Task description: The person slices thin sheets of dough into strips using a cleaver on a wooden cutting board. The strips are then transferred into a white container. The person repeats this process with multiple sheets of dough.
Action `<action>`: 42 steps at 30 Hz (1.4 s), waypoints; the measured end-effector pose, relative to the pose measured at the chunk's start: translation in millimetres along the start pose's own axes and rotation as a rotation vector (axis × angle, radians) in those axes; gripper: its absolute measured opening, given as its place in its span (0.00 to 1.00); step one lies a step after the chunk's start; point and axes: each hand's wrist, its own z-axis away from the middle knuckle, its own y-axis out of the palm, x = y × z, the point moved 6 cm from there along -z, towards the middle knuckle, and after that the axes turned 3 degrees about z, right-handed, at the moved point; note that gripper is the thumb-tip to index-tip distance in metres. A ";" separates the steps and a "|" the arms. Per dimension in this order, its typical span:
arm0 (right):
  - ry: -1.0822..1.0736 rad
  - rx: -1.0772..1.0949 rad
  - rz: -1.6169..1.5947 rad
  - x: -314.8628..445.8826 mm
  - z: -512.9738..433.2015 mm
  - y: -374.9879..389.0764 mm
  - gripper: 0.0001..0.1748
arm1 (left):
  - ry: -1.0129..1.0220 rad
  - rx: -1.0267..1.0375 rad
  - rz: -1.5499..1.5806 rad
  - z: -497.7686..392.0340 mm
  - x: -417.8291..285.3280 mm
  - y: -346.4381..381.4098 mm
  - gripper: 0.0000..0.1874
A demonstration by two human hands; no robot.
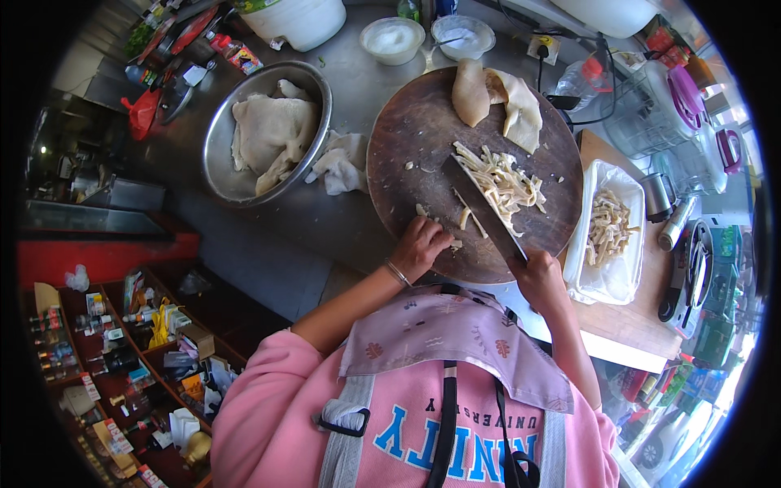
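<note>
My right hand [539, 277] grips the handle of a cleaver [485, 207], whose blade lies slantwise over a round wooden chopping board [403, 152]. Against the blade's right side rests a heap of pale meat strips [503, 180], perhaps tripe. Two larger uncut pieces, a rounded one [471, 94] and a flat folded one [523, 113], lie at the board's far edge. My left hand [422, 247] is down at the near left rim with curled fingers, among small scraps [456, 244]. Whether it pinches any scrap is hidden.
Left of the board stands a steel bowl [213, 165] of large pale pieces, with a crumpled cloth [343, 165] between. A lined white tub [631, 256] of cut strips sits at right. Two bowls of white granules [392, 40] [462, 36] stand behind.
</note>
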 end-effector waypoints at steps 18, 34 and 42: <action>0.497 -0.221 -1.069 -128.3 26.8 30.5 0.19 | -0.177 0.400 -0.064 -109.8 61.4 57.1 0.60; 0.446 -0.021 -1.075 -76.7 -20.6 60.1 0.21 | -0.308 0.117 0.079 -112.7 43.2 64.7 0.58; 0.349 0.103 -1.095 -40.1 -54.7 79.6 0.24 | -0.260 -0.187 0.259 -140.4 36.4 81.8 0.31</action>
